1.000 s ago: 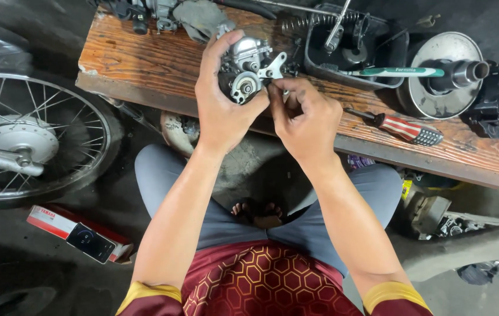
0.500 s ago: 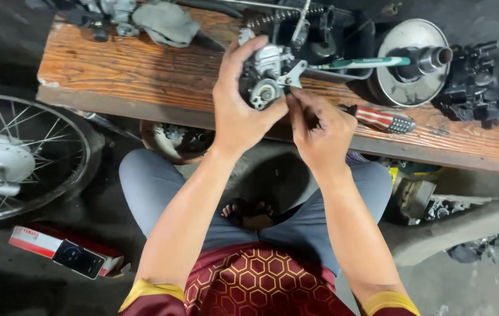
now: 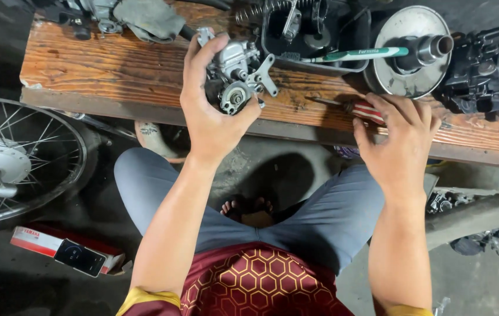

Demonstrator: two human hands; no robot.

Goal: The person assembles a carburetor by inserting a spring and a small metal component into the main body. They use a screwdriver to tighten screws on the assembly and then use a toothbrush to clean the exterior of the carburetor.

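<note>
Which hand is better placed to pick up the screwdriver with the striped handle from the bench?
The right hand: it already lies over the screwdriver on the wooden bench. The left hand is busy holding the carburetor.

wooden bench loaded with engine parts, concrete floor below.

just beyond the right hand, a red-striped screwdriver lies flat on the planks, fingers touching it. further out from that hand sits a round metal pulley, a green toothbrush laid across a black tray. past the left hand, a grey rag is bunched up. down on the floor, well left of that hand, a spoked wheel and a red-and-white box.
</note>
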